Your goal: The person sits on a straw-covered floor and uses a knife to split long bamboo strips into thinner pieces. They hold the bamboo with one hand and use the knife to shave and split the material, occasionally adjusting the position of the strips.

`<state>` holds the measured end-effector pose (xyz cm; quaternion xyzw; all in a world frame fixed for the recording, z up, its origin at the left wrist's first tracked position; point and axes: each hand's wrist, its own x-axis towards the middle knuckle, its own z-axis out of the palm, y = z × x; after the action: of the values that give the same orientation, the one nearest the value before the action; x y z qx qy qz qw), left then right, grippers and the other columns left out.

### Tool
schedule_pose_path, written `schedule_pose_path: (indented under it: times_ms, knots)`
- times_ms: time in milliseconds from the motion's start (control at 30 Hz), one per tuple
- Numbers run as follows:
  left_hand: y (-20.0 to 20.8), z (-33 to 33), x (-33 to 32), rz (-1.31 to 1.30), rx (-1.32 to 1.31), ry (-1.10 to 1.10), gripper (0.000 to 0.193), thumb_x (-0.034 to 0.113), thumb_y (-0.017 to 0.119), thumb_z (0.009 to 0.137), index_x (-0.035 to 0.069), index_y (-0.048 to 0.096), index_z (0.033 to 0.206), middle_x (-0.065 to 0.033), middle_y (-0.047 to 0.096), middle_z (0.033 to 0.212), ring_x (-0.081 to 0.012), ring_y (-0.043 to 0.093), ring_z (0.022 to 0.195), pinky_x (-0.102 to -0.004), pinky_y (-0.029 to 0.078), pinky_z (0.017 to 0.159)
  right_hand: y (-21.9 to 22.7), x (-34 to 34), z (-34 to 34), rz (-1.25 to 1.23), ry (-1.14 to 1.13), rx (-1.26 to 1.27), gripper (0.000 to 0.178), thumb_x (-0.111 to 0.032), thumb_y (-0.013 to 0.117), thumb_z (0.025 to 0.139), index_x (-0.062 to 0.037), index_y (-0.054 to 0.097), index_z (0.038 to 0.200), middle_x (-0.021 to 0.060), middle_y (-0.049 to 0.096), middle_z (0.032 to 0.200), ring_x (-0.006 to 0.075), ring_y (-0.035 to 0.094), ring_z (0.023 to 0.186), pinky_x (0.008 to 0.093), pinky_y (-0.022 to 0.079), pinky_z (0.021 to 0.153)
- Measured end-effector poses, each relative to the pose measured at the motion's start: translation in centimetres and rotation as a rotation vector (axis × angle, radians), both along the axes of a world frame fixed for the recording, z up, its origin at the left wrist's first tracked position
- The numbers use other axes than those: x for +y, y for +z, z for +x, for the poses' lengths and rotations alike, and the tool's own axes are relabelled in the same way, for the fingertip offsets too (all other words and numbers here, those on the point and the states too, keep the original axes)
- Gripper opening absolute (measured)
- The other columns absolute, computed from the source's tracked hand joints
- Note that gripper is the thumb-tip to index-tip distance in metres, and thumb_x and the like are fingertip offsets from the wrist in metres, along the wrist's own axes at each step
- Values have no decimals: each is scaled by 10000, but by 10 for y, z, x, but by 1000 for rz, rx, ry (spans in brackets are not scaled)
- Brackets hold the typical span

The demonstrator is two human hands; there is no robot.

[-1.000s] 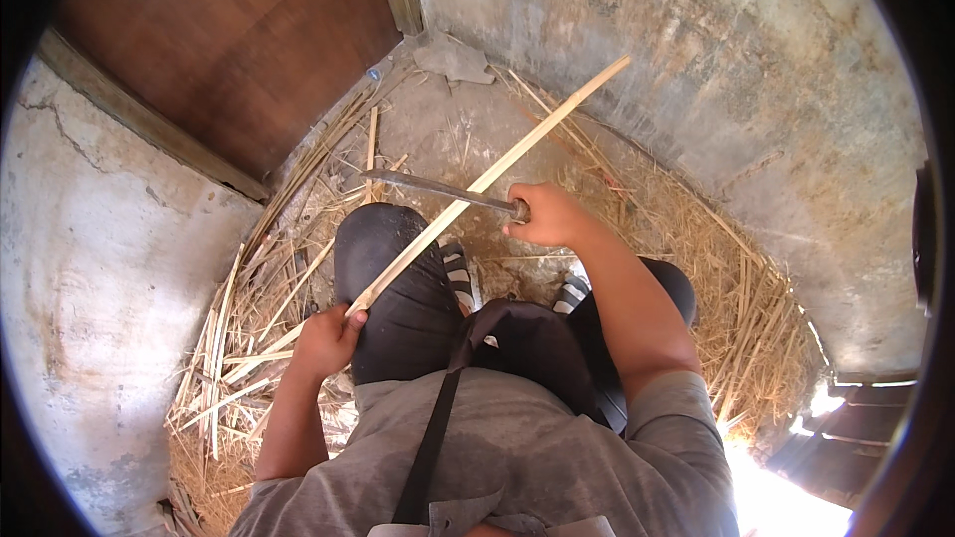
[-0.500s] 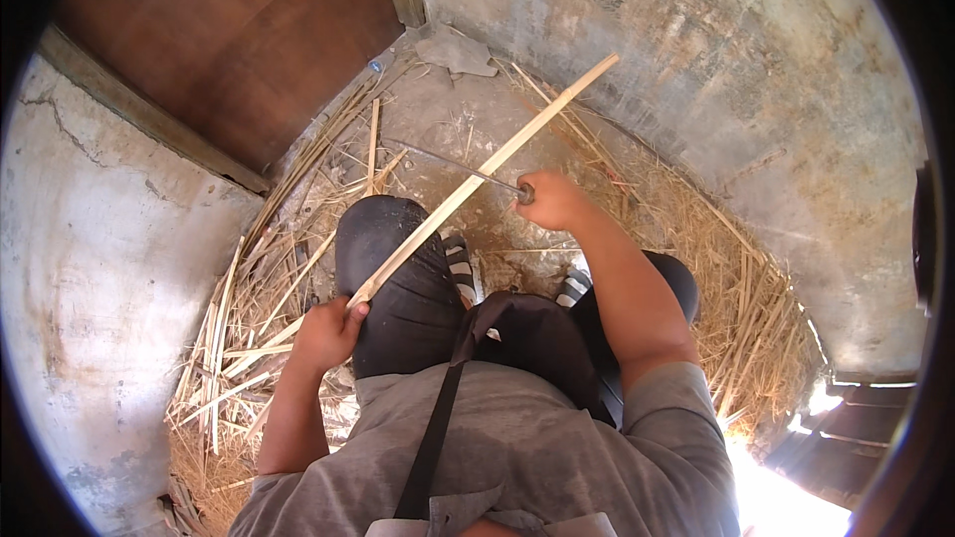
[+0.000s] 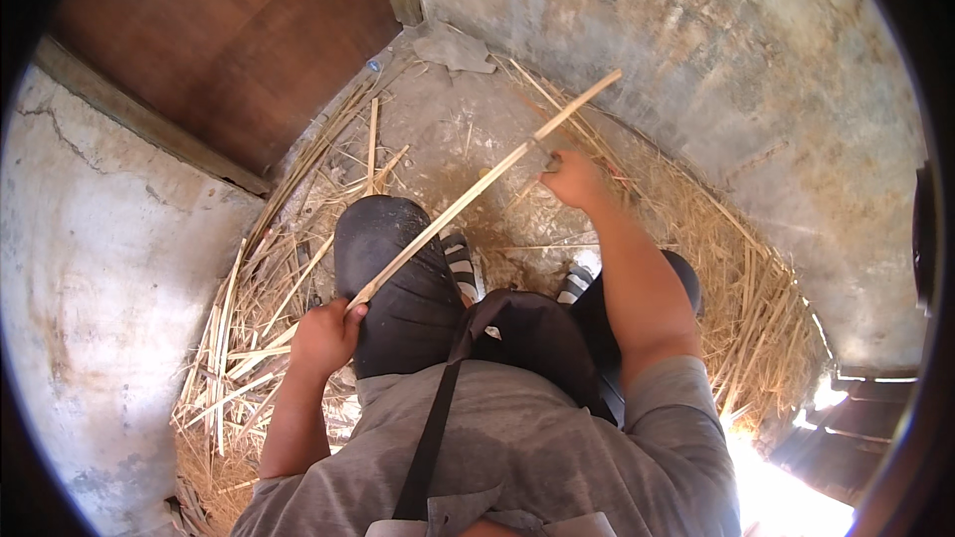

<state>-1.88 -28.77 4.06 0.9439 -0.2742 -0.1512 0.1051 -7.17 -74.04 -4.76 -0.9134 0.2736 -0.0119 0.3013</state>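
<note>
A long pale bamboo strip slants up and away to the right, lying across my dark-trousered left knee. Its near end is in my left hand, closed with the thumb on top. Past the knee, my right hand is closed round the handle of a knife, right beside the upper part of the strip. Only a short, blurred bit of the knife shows; most of its blade cannot be made out, and whether it touches the strip is hard to tell.
Loose bamboo strips lie on the floor at my left, and shavings are heaped at my right along a stained wall. A brown door panel stands at far left; a flat stone lies in the corner.
My right hand has moved away and slightly right with the knife, along the strip toward its far end. The strip's far end has dipped a little; my left hand has stayed put.
</note>
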Motion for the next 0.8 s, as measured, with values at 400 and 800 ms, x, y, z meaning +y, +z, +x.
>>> schedule_pose_path:
  times_ms: [400, 800]
  knots:
    - [-6, 12, 12, -81, 121, -20, 529, 478, 560, 1022, -13, 605, 831, -281, 623, 717, -502, 634, 745, -521, 490, 668, 46, 73, 2, -63, 471, 66, 418, -313, 746, 792, -61, 716, 1124, 209, 718, 1022, 421, 675, 1000, 490, 541, 881]
    - [-4, 15, 6, -43, 189, 20, 585, 530, 510, 1030, -24, 627, 883, -297, 652, 806, -509, 644, 841, -526, 499, 736, 41, 66, 1, -33, 472, 76, 384, -301, 731, 807, -61, 706, 1106, 234, 704, 1061, 418, 666, 1040, 481, 535, 901]
